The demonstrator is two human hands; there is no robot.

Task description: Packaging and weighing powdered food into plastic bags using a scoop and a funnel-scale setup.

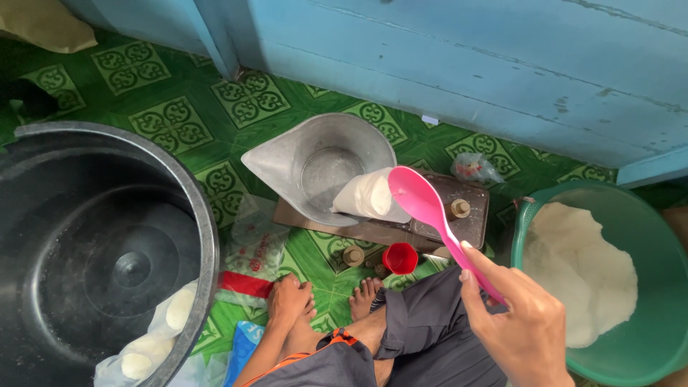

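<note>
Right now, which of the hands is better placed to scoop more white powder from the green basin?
The right hand, probably. It already holds the pink spoon, and the green basin with white powder lies just beside it. The left hand is out of view.

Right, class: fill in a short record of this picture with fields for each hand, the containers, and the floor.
Right hand: holds a pink spoon by its handle, bowl raised
Left hand: rests on a foot, holding nothing
Metal scoop pan: sits on a balance scale with a filled white bag leaning on its rim
Green basin: holds white grainy stuff
Black tub: on the left, packed bags at its edge
Floor: green patterned covering
</note>
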